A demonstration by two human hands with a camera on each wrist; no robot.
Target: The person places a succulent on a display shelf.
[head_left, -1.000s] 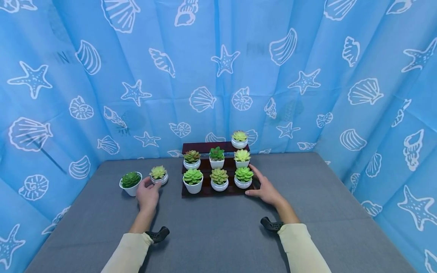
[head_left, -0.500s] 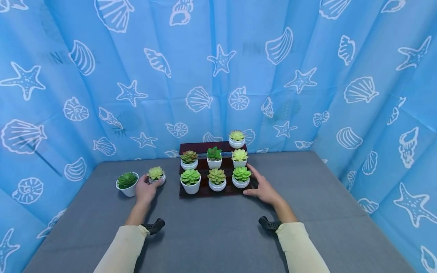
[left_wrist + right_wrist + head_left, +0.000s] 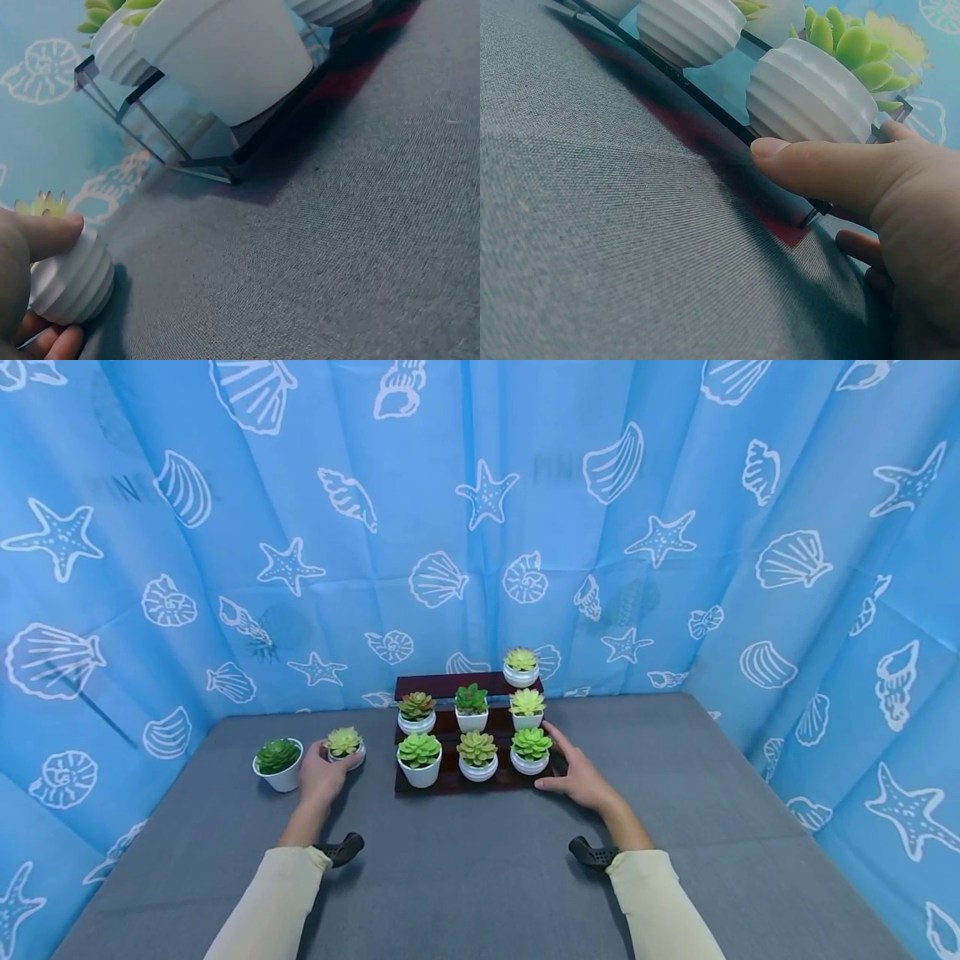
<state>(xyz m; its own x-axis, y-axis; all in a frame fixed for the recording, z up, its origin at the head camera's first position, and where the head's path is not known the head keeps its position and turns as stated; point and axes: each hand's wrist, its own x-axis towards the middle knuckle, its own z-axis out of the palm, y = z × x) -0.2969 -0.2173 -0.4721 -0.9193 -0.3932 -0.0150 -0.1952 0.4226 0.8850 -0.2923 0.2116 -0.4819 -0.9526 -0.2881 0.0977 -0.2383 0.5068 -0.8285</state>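
My left hand (image 3: 322, 779) grips a small potted succulent (image 3: 344, 746) at the left of the table. In the left wrist view, the thumb lies on the ribbed white pot (image 3: 75, 279) and fingertips show under its near side. At the centre back stands a dark red tiered display stand (image 3: 450, 785) bearing several potted succulents. With thumb on its front edge and fingers along its right side, my right hand (image 3: 588, 783) holds the stand's right front corner. A ribbed pot (image 3: 810, 90) sits just above that thumb. Part of the right fingers is hidden behind the stand.
Left of my left hand, a darker green succulent in a white pot (image 3: 278, 765) stands on the grey cloth-covered table (image 3: 465, 877). A blue curtain (image 3: 375, 527) with shell prints hangs close behind the stand. One pot (image 3: 521, 667) is on the top tier's right end.
The head view has shifted slightly. Both hands stay at the same places, and the pots on the stand have not moved.
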